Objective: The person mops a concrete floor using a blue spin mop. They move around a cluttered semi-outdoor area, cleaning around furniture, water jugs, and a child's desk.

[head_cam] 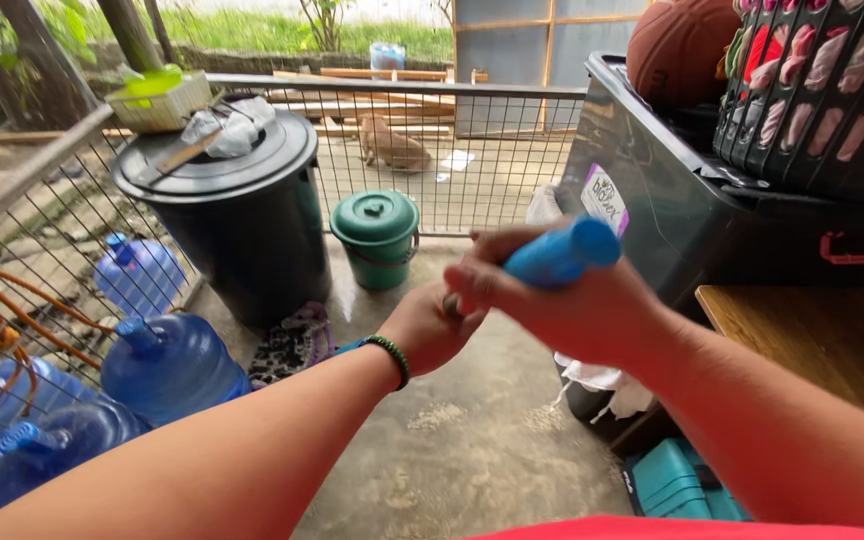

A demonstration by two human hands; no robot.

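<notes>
Single head view, looking down and forward over both forearms, close, toward wire fence (432, 150)

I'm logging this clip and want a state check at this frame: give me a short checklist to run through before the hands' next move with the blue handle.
1. Right hand closed around the blue handle: ok.
2. Left hand up against the handle's lower end: ok; what it grips there: cannot tell, hidden by the fingers.
3. What the handle belongs to, and its working end: cannot tell, out of view.
4. Concrete floor below the hands bare apart from pale grit: ok.
5. Apart from the green lidded bucket and black bin: ok.
6. White cloth hanging just beside the right forearm, possible snag: not ok.
</notes>
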